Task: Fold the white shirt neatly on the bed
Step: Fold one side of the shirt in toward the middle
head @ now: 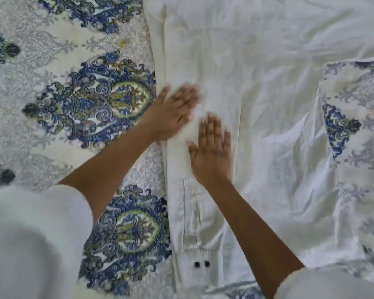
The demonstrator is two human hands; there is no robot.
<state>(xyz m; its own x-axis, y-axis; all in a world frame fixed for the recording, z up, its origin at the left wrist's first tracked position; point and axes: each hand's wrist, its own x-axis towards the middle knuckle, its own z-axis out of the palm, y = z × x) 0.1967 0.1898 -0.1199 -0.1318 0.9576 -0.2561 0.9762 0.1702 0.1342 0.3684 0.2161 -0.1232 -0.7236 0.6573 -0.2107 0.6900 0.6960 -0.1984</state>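
Observation:
The white shirt (268, 87) lies spread over the bed, wrinkled across its right part. One sleeve (199, 212) is folded in along the shirt's left edge; its cuff with two dark buttons (201, 264) points toward me. My left hand (175, 113) lies flat on the sleeve near the shirt's left edge, fingers straight and blurred. Just to its right and nearer me, my right hand (212, 152) presses flat on the same sleeve, fingers spread.
A cream bedspread (58, 100) with blue and green ornamental print covers the bed to the left of the shirt and shows again at the right (358, 117). White sleeves cover both of my upper arms at the bottom corners.

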